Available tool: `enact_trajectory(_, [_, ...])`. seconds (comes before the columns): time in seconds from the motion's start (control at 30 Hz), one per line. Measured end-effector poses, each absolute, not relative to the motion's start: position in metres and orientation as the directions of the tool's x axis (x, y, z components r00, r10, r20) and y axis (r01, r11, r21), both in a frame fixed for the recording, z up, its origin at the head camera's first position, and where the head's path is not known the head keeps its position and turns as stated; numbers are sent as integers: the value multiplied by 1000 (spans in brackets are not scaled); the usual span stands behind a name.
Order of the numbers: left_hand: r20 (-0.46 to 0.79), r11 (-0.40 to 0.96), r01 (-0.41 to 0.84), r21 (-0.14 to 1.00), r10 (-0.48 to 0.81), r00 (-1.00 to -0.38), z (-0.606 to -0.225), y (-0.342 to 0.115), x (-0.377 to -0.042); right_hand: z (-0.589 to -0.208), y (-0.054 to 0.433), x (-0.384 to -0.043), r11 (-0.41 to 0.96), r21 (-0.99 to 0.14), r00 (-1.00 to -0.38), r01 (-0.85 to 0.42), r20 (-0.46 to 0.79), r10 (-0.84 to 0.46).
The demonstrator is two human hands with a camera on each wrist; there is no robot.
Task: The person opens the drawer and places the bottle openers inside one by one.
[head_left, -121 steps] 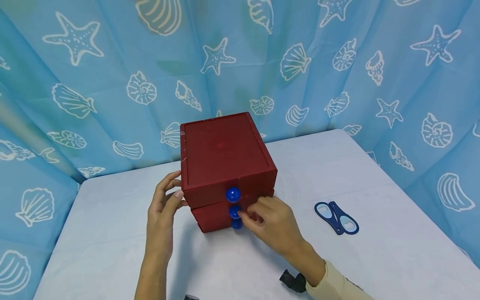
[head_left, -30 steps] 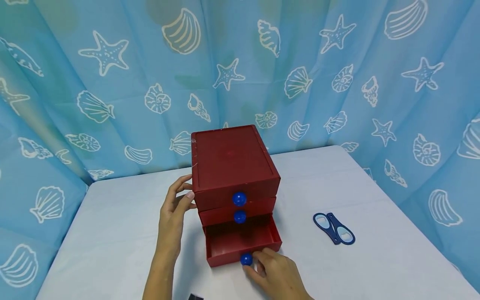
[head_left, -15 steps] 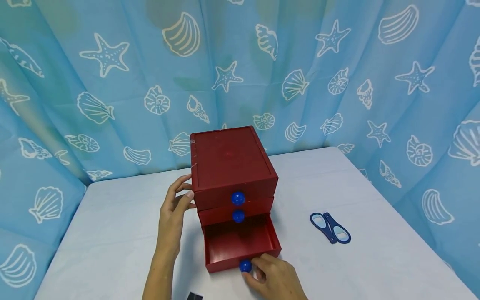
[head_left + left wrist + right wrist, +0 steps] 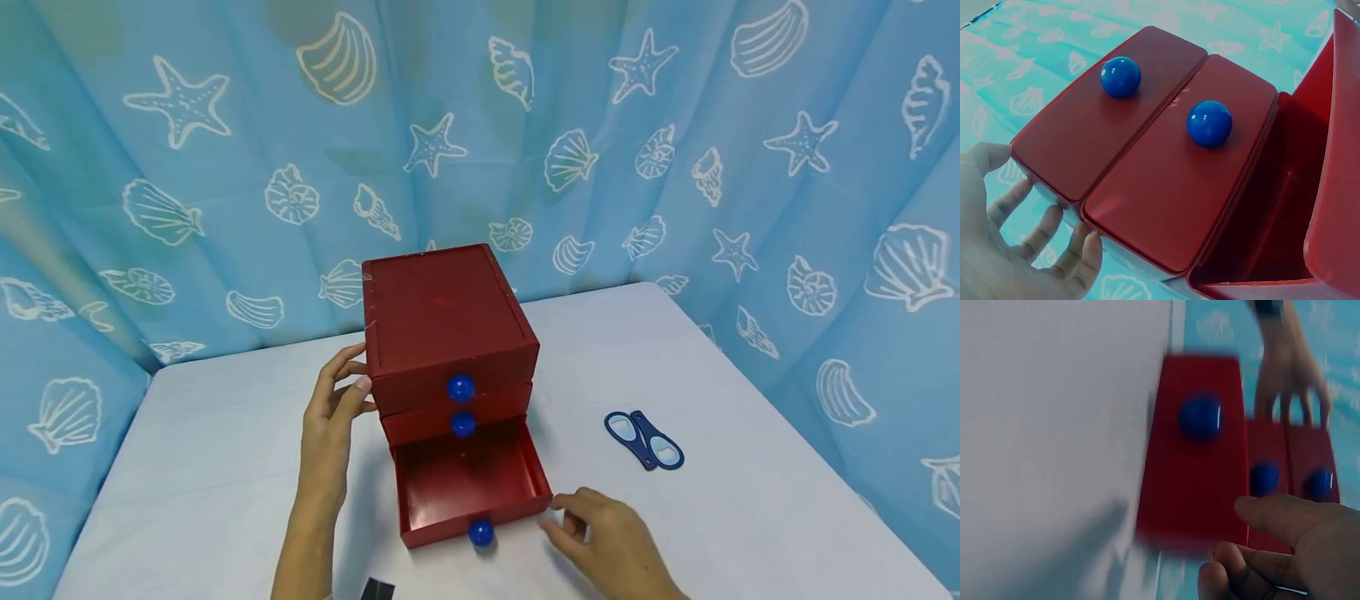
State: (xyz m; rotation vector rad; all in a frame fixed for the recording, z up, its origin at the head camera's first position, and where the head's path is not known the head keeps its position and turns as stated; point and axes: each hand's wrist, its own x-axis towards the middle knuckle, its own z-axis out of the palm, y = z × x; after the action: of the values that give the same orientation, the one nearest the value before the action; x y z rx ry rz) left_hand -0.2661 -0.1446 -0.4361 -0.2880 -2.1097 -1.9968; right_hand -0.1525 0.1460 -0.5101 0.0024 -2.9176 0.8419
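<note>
A dark red cabinet point(image 4: 446, 308) of three stacked drawers with round blue knobs stands on the white table. Its bottom drawer point(image 4: 438, 532) is pulled out toward me, with a bare floor inside, while the upper two are closed. My left hand point(image 4: 330, 408) rests its fingertips along the cabinet's left side; the left wrist view has these fingers point(image 4: 1041, 237) spread at the edges of the closed drawers. My right hand point(image 4: 600, 533) is loosely bent at the drawer's front right corner, off the bottom knob point(image 4: 482, 533). Nothing shows in its fingers.
To the right lies a pair of dark blue paddle-shaped pieces point(image 4: 645, 440) with light oval faces. A small black object point(image 4: 377, 589) sits at the bottom edge of the head view. A blue seashell-patterned curtain point(image 4: 450, 183) hangs behind the table.
The bottom drawer was closed 4 s ago and has been drawn out toward me. My right hand has let go of its knob and shifted right. My left hand stays at the cabinet's side.
</note>
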Motion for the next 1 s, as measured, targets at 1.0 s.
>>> enact_trajectory(1.0, [282, -13, 283, 959, -23, -959, -433, -141, -263, -533, 280, -189, 939, -339, -957, 49, 255, 142])
